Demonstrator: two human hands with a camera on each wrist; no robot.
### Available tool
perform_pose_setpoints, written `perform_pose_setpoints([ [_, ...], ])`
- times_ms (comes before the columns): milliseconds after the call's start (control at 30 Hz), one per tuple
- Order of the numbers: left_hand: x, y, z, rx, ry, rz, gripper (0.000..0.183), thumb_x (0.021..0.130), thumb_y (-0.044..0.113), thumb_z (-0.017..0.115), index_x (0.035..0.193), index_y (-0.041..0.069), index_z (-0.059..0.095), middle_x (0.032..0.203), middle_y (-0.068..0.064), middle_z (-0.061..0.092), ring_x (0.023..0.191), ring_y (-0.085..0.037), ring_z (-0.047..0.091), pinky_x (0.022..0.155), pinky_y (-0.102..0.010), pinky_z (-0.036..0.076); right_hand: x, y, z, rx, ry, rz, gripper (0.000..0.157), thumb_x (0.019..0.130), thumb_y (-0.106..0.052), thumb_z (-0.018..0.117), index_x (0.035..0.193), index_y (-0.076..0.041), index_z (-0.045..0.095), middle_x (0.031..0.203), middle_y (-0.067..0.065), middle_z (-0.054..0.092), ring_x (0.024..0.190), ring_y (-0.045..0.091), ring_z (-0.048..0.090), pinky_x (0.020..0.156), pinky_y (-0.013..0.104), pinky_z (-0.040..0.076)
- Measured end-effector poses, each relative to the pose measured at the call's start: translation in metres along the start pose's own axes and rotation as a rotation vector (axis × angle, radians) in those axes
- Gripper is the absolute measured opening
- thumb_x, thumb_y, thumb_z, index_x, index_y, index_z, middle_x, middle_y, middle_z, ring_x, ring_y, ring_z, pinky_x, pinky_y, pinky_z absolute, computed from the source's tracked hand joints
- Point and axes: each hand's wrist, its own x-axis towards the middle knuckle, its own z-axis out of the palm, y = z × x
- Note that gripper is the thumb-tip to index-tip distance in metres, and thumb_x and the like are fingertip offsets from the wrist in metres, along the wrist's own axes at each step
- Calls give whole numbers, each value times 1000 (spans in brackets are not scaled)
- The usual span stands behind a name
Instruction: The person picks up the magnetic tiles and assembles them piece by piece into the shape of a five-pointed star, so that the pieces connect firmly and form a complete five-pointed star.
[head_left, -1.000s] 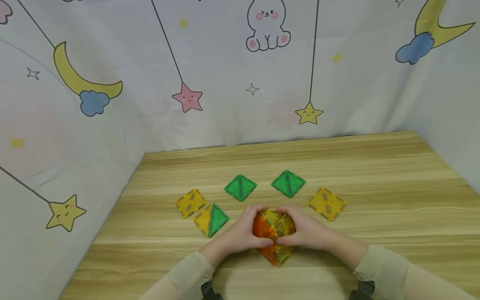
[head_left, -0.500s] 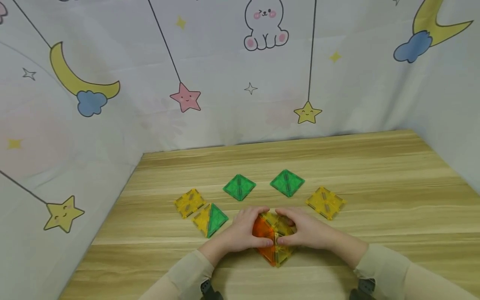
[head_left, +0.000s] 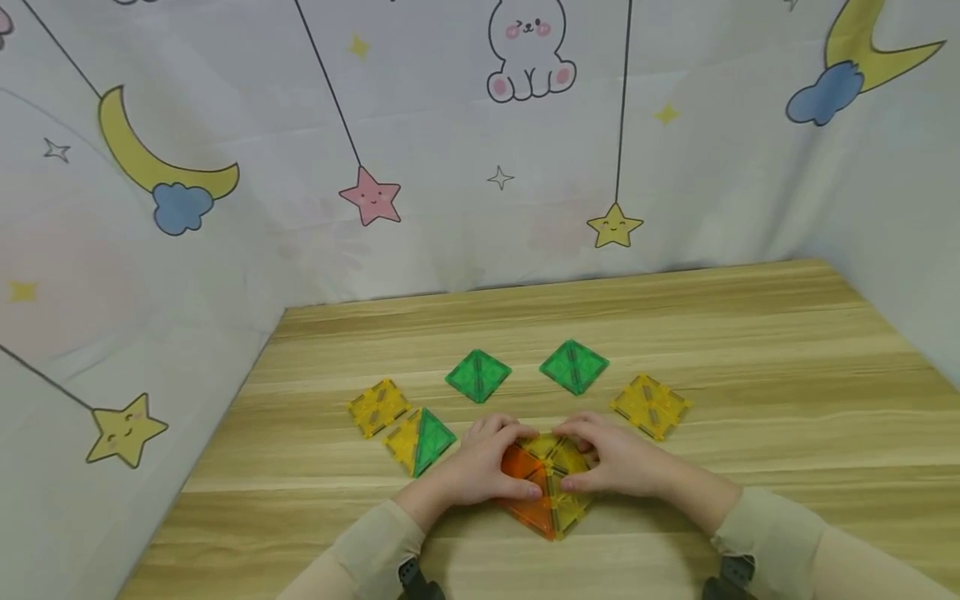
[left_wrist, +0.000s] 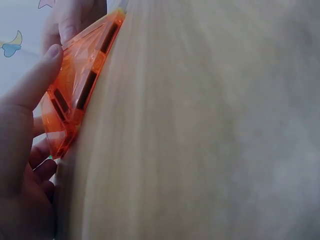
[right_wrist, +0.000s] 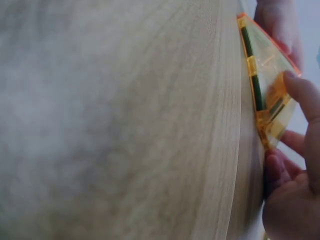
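Note:
A low pyramid (head_left: pixel 542 518) of translucent magnetic tiles, orange on the left and yellow on the right, sits on the table between the hands. My left hand (head_left: pixel 480 467) grips its orange side, thumb on the near face and fingers round the far edge. On the yellow side my right hand (head_left: pixel 626 458) holds it likewise. In the left wrist view the orange tiles (left_wrist: pixel 82 75) rest along the tabletop beneath the thumb. The right wrist view has the yellow tiles (right_wrist: pixel 262 65) between thumb and fingers. Some far-side fingertips are hidden.
Two green diamond pairs, a left one (head_left: pixel 467 375) and a right one (head_left: pixel 562 367), lie beyond the hands. At left are a yellow tile pair (head_left: pixel 369 408) and a yellow-green pair (head_left: pixel 431 442). Another yellow pair (head_left: pixel 663 404) lies right. A printed curtain (head_left: pixel 442 242) hangs behind the table.
The tile pyramid looks flatter and wider, and its near tip sits slightly closer to me. The two thumbs have drawn a little apart. The surrounding tiles stay in place.

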Motion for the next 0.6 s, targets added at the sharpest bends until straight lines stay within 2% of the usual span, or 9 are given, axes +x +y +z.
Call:
perform_pose_setpoints([
  [300, -6, -6, -5, -57, -2, 38, 62, 77, 47, 72, 131, 23, 52, 128, 2, 43, 117, -19, 35, 96, -42, 32, 2, -2, 0, -26, 5, -34, 68, 76, -55, 69, 126, -10, 55, 128, 7, 48, 93, 11, 51, 80, 33, 46],
  [600, -7, -4, -7, -6, -21, 82, 61, 79, 48, 71, 130, 22, 51, 130, 0, 45, 120, -20, 36, 99, -43, 30, -2, -7, -3, -45, -9, -32, 64, 75, -57, 69, 121, -14, 56, 121, 2, 49, 89, 10, 50, 77, 31, 45],
])
